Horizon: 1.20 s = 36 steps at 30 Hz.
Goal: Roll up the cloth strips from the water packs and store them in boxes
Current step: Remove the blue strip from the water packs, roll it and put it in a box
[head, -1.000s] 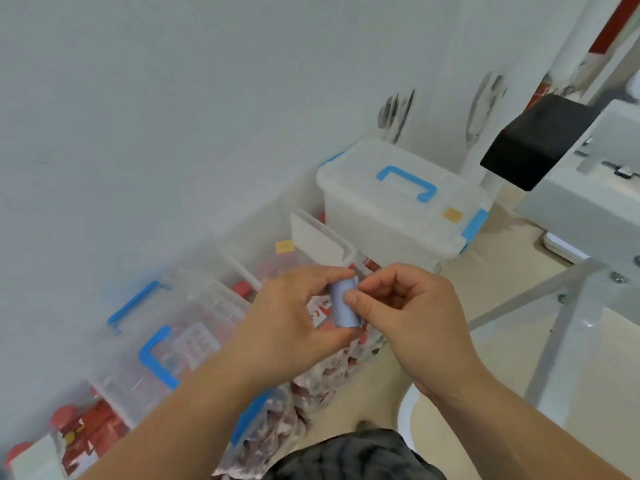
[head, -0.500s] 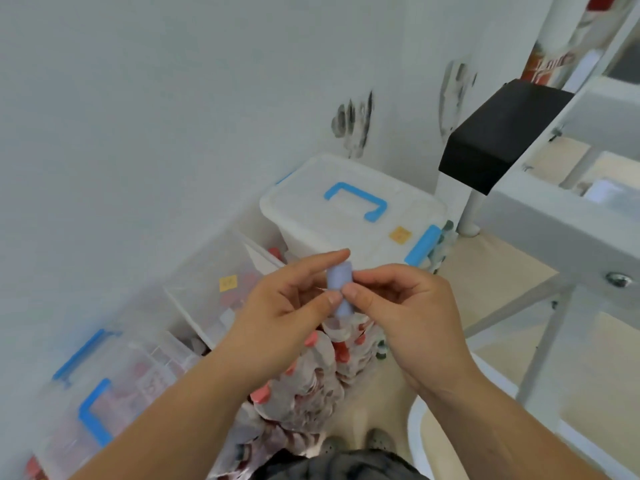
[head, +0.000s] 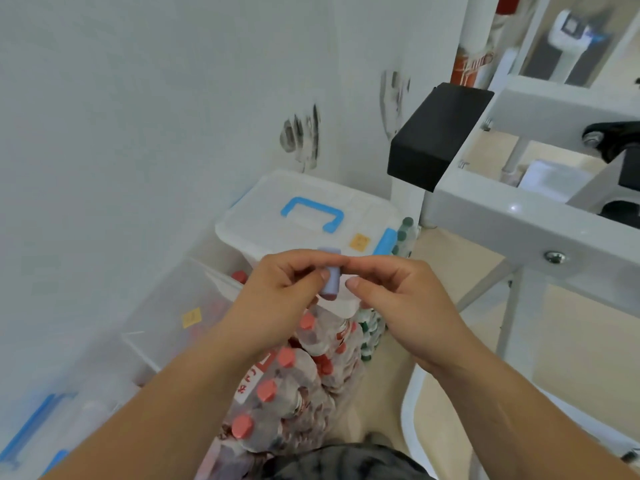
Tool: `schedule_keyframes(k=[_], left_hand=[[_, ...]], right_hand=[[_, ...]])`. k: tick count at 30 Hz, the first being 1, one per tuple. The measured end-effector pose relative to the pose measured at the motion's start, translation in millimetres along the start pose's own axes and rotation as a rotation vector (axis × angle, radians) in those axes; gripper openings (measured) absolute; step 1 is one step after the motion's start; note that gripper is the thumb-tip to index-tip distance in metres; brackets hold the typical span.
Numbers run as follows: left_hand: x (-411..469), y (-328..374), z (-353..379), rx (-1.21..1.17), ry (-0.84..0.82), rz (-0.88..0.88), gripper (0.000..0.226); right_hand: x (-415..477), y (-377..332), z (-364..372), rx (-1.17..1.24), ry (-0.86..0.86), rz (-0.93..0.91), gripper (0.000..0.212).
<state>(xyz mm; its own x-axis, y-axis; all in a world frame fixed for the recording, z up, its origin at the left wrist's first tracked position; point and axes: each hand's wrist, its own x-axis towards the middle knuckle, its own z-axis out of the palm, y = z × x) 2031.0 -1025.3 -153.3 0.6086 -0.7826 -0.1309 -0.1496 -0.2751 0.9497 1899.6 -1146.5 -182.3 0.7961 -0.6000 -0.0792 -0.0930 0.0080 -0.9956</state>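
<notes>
- Head cam: both hands were together at mid-frame, over the near edge of the shut box [head: 349, 303].
- Left hand [head: 277, 299] pinched the roll [head: 330, 280] between thumb and fingertips. The roll was a pale blue strip, wound up, roughly upright and off every surface.
- Right hand [head: 398, 306] had its fingers curled and its forefinger at the roll's top. The thumb sat just beside the roll, and I couldn't tell whether that hand gripped it.
- Open box [head: 149, 327] stood left of the hands, against the wall. Packs [head: 287, 386] with red caps lay directly below.
- Risk 1: the tail end looked unsecured, so easing the left pinch would likely let the roll spring loose.
- Risk 2: a slip from there would probably send the roll down between the bottles, where it would be awkward to fish out.
- Risk 3: the shut box had its lid on, so it would need a free hand. The open box looked the safer target.
- Writing: the white label [head: 254, 379] on a pack carried red characters, too blurred to read.
- Yellow stickers on the lid [head: 360, 241] and the open box showed nothing legible. I could make out no brand.
</notes>
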Motion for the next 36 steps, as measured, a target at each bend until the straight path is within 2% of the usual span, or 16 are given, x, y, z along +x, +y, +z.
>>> schedule_keyframes(k=[4,7,9,12,14,21,26,32,36], left_hand=[[17,4,5,0.065,-0.086,0.043,0.037],[35,3,3,0.115,-0.016,0.057,0.033],[48,-4,1,0.211,0.003,0.074,0.032],[58,-18,0,0.281,-0.025,0.05,0.031],[59,-24,2,0.282,-0.008,0.035,0.028],[64,-26,7,0.338,0.023,0.022,0.028],[63,-30,12,0.423,0.029,0.088,0.03],[65,-27,8,0.351,0.058,0.017,0.028],[64,-28,8,0.317,0.045,0.025,0.028]], right_hand=[[15,6,-7,-0.022,0.156,-0.023,0.013],[30,16,-12,-0.105,0.283,-0.019,0.007],[40,26,-16,-0.214,0.34,-0.016,0.013],[50,40,-19,-0.266,0.318,0.079,0.03],[53,48,-18,-0.259,0.299,0.112,0.034],[57,56,-22,-0.199,0.306,0.091,0.031],[55,60,-25,-0.12,0.306,0.083,0.031],[43,83,-40,0.09,0.243,0.178,0.029],[39,82,-36,-0.088,0.344,0.126,0.027]])
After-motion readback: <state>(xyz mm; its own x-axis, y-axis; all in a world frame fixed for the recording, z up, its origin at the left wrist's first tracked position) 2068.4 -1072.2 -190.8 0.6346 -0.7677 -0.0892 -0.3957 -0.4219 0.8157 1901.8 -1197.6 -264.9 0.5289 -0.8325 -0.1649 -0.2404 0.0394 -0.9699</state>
